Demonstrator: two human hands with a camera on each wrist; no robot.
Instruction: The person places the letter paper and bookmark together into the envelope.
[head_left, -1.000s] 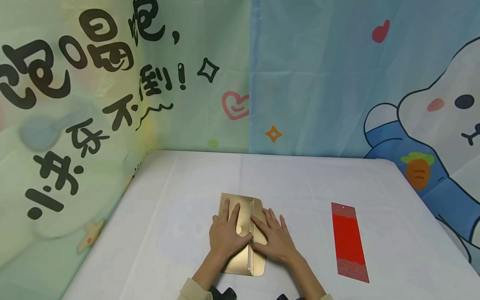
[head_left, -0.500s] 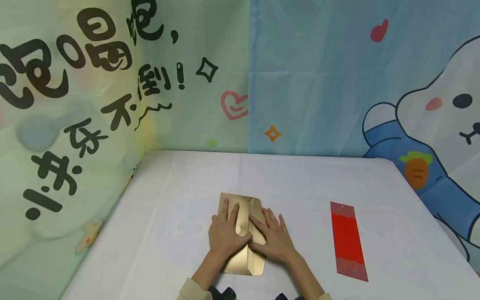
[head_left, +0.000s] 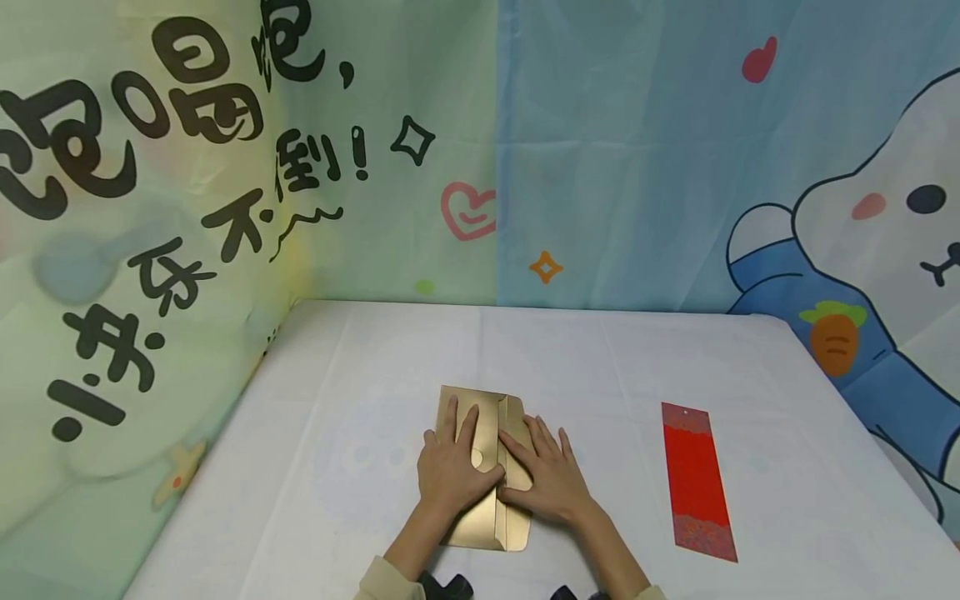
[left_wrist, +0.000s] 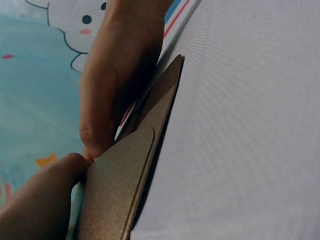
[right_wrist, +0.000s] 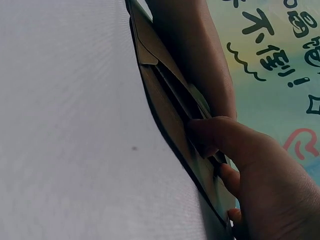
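- A flat, gold, folded card envelope with a lengthwise flap point(head_left: 489, 433) lies beneath both hands.
- The left hand point(head_left: 453, 473) rests on it, fingers extended and spread, thumb reaching towards the right thumb.
- The right hand point(head_left: 551, 479) has loosely straight fingers; its thumb and index finger touch the flap, the others spread beyond its edge.
- Well to the right of the right hand lies a long red paper strip with patterned ends point(head_left: 698, 483).
- White cloth point(head_left: 337, 433) covers the table under everything.
- Beyond the hands hang a pale-green, black-lettered fabric backdrop point(head_left: 375, 250) and a blue one with a white cartoon animal point(head_left: 637, 167).
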